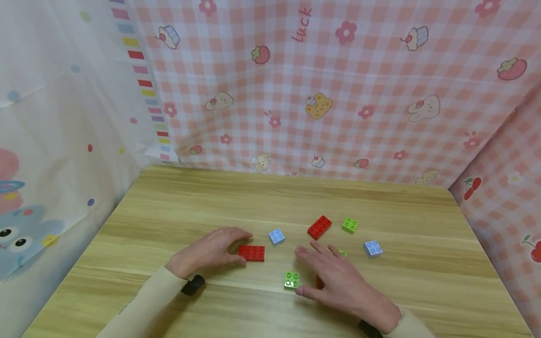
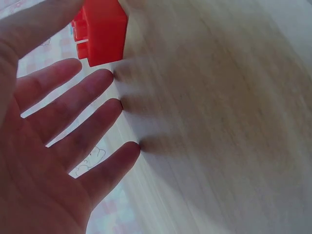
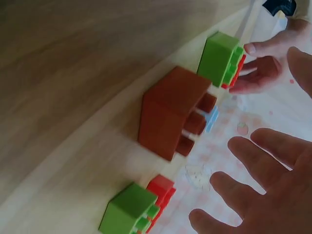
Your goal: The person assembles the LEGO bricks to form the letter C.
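Note:
In the head view, my left hand [image 1: 209, 253] is beside a red building brick [image 1: 255, 254], its thumb on the near side and its fingers toward the far side. Those fingers look straight and spread in the left wrist view, with the red brick [image 2: 107, 34] near the thumb; contact is unclear. My right hand [image 1: 340, 284] hovers with spread fingers over a brown brick [image 3: 168, 114], mostly hidden from above. Close to its thumb lies a small green brick [image 1: 291, 280]. Another green brick [image 1: 341, 252] shows partly behind its fingers.
Farther back on the wooden table [image 1: 203, 202] lie a light blue brick [image 1: 276, 236], a second red brick [image 1: 319, 227] and a green brick [image 1: 349, 225]. Right of them is another light blue brick [image 1: 373, 248]. A checked curtain [image 1: 287, 84] hangs behind the table.

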Available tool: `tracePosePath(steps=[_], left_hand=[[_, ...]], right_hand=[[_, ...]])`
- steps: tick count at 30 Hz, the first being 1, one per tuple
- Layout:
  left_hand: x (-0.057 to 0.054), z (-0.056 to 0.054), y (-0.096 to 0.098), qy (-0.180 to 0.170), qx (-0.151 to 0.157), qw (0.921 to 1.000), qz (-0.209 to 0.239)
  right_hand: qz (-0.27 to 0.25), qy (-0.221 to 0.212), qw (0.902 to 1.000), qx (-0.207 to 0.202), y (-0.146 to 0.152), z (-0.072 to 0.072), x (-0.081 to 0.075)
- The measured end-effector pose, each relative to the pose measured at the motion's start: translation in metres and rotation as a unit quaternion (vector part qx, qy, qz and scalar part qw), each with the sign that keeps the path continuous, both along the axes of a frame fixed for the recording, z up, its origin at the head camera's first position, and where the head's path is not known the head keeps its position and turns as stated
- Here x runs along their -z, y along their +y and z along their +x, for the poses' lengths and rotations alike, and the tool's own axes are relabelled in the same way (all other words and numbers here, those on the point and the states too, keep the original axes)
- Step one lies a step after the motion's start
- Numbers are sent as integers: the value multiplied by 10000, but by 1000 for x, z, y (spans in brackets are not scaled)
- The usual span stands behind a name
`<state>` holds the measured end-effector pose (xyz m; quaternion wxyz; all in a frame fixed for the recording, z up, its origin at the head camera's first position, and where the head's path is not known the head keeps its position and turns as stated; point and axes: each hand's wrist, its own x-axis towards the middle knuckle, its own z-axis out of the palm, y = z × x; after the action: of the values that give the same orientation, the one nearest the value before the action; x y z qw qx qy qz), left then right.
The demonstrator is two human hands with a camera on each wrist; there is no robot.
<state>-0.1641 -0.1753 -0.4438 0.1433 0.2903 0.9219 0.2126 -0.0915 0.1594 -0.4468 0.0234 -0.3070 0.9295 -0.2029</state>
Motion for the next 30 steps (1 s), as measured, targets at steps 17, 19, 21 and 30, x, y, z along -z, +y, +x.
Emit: tracePosePath(steps=[17,19,21,30], left_hand=[[7,-1,3,551,372,9977,-146],[8,0,5,655,384,9970,-163],[9,1,7,774,408,9960,-181],[7,9,15,1074,648,9920,-152]], right_hand=[[592,-130,9964,-600,-25,-5,0],[629,-22,9959,-647,-25,-5,0],[601,66,9958,-681,-25,-4,1],[261,-99,9991,-332,-19,3,-5]])
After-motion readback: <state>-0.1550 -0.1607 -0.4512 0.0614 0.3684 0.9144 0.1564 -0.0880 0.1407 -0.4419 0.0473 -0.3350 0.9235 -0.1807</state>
